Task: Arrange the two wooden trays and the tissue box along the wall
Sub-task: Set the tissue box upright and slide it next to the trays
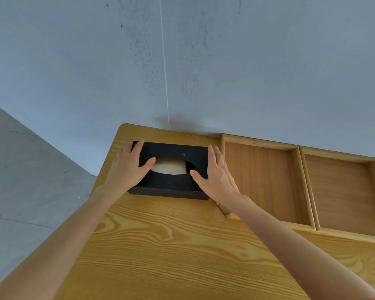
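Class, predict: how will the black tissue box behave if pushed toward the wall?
Probably slides, not tips: the tissue box is low, wide and flat on the smooth table. Likely light, being hollow with an oval opening. Seemingly stiff: its edges look square between the left hand and right hand.

Yellow-brown wood-grain bench (171, 245): bold swirling grain, rounded far-left corner, back edge set against the wall. Pale blue-grey plastered wall (268, 61) fills the upper half, with scattered dark specks (147, 76) across its middle. Thin white vertical line (164, 61) runs down the wall to the bench's back edge (cord or seam, cannot tell). Grey concrete floor (20, 169) at left, crossed by faint joints.
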`<state>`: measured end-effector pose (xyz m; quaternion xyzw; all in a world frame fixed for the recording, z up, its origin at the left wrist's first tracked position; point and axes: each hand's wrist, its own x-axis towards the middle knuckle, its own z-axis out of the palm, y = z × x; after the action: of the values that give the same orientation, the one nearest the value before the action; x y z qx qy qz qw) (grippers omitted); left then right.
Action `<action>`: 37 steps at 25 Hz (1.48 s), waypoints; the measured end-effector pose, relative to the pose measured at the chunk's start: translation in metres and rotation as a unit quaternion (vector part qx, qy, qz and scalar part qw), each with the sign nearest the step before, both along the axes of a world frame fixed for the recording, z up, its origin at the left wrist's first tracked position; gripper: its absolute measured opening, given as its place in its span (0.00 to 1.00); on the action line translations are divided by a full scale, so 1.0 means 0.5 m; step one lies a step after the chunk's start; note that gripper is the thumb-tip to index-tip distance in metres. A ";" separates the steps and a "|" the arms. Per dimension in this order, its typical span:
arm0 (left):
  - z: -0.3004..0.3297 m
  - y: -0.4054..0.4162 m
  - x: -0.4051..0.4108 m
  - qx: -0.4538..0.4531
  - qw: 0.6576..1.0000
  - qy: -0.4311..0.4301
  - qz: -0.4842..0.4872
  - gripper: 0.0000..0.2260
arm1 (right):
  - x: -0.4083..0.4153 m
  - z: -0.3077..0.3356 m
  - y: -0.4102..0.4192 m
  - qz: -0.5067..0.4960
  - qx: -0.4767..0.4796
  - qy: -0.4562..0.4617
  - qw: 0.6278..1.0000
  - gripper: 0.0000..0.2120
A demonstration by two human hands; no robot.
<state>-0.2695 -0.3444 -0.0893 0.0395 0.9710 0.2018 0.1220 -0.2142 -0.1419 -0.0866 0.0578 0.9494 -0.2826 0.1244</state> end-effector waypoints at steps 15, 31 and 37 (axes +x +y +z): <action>-0.061 -0.041 0.035 -0.179 0.969 0.021 -0.168 0.38 | 0.031 -0.086 -0.024 0.104 0.179 0.131 0.970 0.38; -0.055 -0.118 -0.143 -0.117 0.977 0.048 -0.171 0.36 | -0.135 -0.097 -0.102 0.128 0.182 0.164 0.961 0.38; -0.037 -0.109 -0.142 -0.132 0.980 0.010 -0.150 0.37 | -0.134 -0.080 -0.099 0.155 0.161 0.137 0.965 0.38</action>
<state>-0.3406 -0.3988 -0.1079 0.1706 0.9733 0.0506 0.1452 -0.2813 -0.1912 -0.1264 -0.1103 0.9876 -0.1088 0.0244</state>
